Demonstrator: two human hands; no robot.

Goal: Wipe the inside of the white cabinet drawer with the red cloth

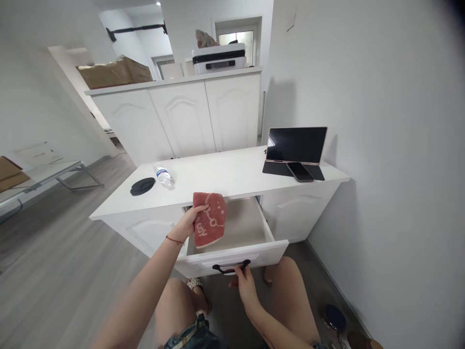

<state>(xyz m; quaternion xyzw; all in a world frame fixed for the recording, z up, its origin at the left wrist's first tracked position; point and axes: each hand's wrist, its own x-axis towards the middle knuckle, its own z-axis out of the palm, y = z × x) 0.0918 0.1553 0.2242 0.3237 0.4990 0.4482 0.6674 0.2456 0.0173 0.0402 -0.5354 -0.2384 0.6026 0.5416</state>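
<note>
A folded red towel (214,228) with a pale line pattern and lettering is gripped by its left edge in my left hand (191,219). It hangs over the left part of a pulled-out white drawer (254,249). My right hand (245,286) has its fingers hooked at the right half of the black drawer handle (227,270). Bare pale drawer bottom shows to the right of the towel; what lies behind the towel is hidden.
On the white desktop (218,169) lie a plastic bottle (163,175), a black round pad (143,186), and a tablet (297,144) on a stand with a phone (300,171) before it. My knees flank the drawer front. A wall (392,169) rises at right.
</note>
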